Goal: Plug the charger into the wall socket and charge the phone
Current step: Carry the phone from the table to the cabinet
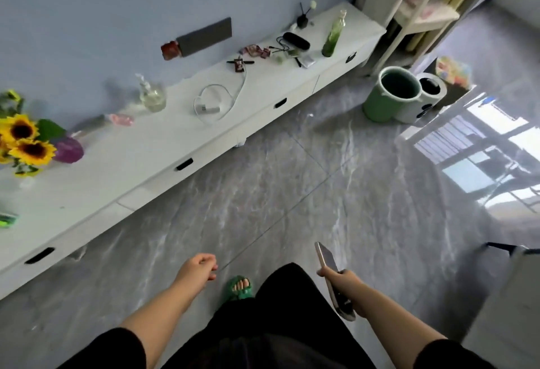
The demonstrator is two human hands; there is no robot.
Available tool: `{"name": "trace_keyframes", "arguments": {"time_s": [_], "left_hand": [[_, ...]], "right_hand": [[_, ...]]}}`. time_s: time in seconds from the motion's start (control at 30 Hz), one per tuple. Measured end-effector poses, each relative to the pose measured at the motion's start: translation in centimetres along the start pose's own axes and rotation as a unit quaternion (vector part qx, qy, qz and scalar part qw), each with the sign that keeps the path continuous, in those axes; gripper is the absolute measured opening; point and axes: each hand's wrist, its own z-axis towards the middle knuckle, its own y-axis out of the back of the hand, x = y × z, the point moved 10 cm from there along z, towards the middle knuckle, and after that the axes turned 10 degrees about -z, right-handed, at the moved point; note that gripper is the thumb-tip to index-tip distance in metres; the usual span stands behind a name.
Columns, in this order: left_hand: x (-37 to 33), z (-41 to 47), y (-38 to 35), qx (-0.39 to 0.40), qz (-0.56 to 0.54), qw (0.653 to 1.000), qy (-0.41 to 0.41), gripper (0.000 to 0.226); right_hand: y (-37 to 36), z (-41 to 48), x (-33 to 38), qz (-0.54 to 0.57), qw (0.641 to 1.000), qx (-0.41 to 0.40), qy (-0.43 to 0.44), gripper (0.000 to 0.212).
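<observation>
1. Low at the bottom of the view, we see both bare forearms reaching out over the grey marbled floor (292,193); a foot in a green slipper (238,288) stands between them.
2. We note the right hand (340,279) wrapped around the phone (333,278), gripping its middle; the phone tilts up and away from us, edge-on.
3. We note the left hand (201,266) loosely curled, fingers bent inward, holding nothing.
4. We find the white charger (208,108) lying on the long white cabinet (117,170) against the blue wall, well apart from both hands; its white cable (233,92) loops around it.
5. We log a dark panel (206,36) on the wall above the cabinet; whether it holds a socket we cannot tell.
6. We also log sunflowers (24,141) at the cabinet's left end; a green bin (390,94) stands on the floor to the right.
</observation>
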Motion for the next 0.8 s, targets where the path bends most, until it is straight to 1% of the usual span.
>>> {"name": "trace_keyframes", "arguments": {"time_s": [0.17,0.23,0.37,0.4,0.5,0.57,0.67,0.73,0.8], "left_hand": [[-10.0,5.7,-3.0,-0.003,-0.035,0.999,-0.016,0.017],[-12.8,7.7,-3.7,-0.012,-0.045,0.999,-0.012,0.017],[-17.1,11.7,-3.9,-0.056,-0.092,0.994,0.015,0.014],[-17.7,12.0,-3.7,-0.069,-0.102,0.992,0.024,0.013],[-18.9,13.8,-3.1,-0.090,-0.139,0.984,0.059,0.018],[-19.7,14.7,-2.6,-0.097,-0.163,0.979,0.080,0.020],[-20.7,16.2,-1.6,-0.108,-0.224,0.962,0.115,0.016],[-22.0,17.4,-1.0,-0.119,-0.251,0.953,0.122,0.020],[-23.4,19.5,-0.1,-0.138,-0.258,0.949,0.118,0.026]], "right_hand": [[7.0,4.4,6.0,-0.019,1.000,-0.017,-0.014,0.039],[9.6,6.4,9.7,-0.050,0.998,-0.022,-0.004,0.037],[14.8,10.6,20.3,-0.119,0.992,-0.013,0.033,0.041],[15.3,11.0,22.9,-0.138,0.989,-0.003,0.043,0.042],[16.1,12.6,31.4,-0.188,0.978,0.022,0.082,0.057],[16.0,13.2,37.1,-0.226,0.967,0.028,0.114,0.054],[14.9,14.1,45.0,-0.268,0.950,0.043,0.153,0.043],[14.1,14.9,49.2,-0.275,0.945,0.056,0.168,0.041],[13.4,16.1,52.9,-0.285,0.940,0.067,0.172,0.044]]}}
